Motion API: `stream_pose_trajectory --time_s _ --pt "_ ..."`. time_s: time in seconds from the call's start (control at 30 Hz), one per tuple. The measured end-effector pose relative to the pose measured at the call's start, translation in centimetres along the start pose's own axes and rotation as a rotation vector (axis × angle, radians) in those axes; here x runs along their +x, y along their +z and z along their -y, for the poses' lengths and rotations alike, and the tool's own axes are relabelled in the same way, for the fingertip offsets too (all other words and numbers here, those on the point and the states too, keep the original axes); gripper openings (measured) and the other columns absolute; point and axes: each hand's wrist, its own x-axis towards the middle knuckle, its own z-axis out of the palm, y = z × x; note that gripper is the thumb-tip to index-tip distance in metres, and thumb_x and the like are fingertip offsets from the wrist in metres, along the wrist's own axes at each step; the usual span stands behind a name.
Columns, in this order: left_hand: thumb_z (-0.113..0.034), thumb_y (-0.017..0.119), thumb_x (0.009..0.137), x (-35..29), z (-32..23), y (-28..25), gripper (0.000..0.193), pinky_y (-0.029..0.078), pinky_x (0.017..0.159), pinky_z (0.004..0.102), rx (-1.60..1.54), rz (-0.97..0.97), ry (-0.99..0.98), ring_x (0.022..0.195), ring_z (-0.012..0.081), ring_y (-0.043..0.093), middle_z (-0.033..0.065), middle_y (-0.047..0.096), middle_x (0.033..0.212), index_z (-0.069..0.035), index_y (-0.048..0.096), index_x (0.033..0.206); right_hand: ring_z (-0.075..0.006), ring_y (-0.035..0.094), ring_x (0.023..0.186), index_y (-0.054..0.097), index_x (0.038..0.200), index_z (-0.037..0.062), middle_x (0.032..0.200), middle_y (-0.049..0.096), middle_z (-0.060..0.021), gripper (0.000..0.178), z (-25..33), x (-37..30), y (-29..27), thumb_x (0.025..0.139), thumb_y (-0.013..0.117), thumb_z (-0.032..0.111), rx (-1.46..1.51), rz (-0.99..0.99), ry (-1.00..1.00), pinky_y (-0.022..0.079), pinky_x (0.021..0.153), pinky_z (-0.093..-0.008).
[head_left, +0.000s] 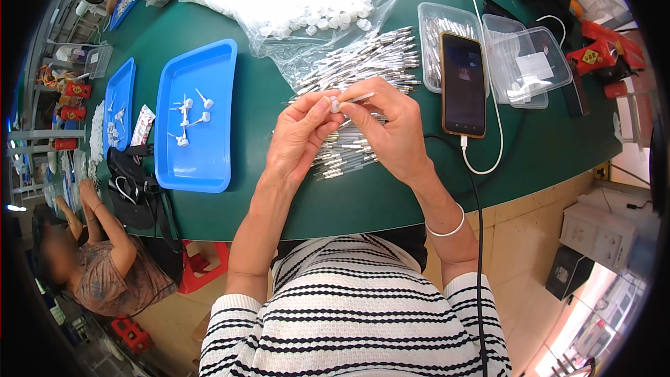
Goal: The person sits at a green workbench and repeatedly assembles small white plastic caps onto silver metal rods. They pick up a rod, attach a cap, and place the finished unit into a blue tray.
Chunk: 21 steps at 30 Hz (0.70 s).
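Above the green table, my two hands meet at fingertip height. My left hand (301, 131) pinches a small white plastic cap (335, 106). Between the thumb and fingers of my right hand (392, 126) is a thin white rod (361, 98), its inner end at the cap; whether it sits inside the cap I cannot tell. Just beyond and under my hands lies a heap of slim white and metal rods (370, 59). A clear plastic bag (279, 49) full of white caps (342, 17) lies open behind it.
At left, a blue tray (192, 176) holds several capped rods (184, 106). A phone (463, 84) with a white cable leans on a clear container (434, 15) of rods; clear lids (530, 63) lie beside it. A black bag (132, 188) and a co-worker (105, 251) are further left.
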Motion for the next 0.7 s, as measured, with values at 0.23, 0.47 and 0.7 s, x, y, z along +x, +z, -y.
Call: stream_pose_trajectory --time_s 0.23,0.47,0.7 --pt "-0.009 0.065 0.089 0.0 0.0 -0.3 0.025 0.056 0.078 0.0218 0.027 -0.015 0.075 0.086 0.0144 0.066 0.0096 0.066 0.099 0.003 0.062 0.11 -0.0147 0.064 0.075 0.067 0.096 0.0011 0.089 0.066 -0.0078 0.013 0.4 0.1 -0.3 0.083 0.067 0.001 0.084 -0.002 0.137 0.053 0.066 -0.0248" --pt "-0.003 0.066 0.086 -0.3 -0.2 0.3 0.029 0.054 0.084 0.0272 0.155 -0.041 0.165 0.092 0.0175 0.065 0.0118 0.064 0.109 0.005 0.06 0.114 -0.0152 0.068 0.073 0.066 0.094 -0.0007 0.087 0.069 -0.0098 0.012 0.8 0.2 -0.9 0.082 0.067 0.001 0.01 0.038 0.178 0.055 0.062 -0.0253" --pt "0.0 0.068 0.083 -0.5 -0.1 0.3 0.03 0.051 0.084 0.0248 0.28 -0.016 0.238 0.093 0.014 0.064 0.0109 0.066 0.105 0.003 0.062 0.113 -0.0133 0.066 0.068 0.067 0.092 -0.0008 0.079 0.069 -0.0092 0.011 0.9 0.3 -1.6 0.082 0.067 0.004 -0.03 0.099 0.221 0.055 0.063 -0.0258"
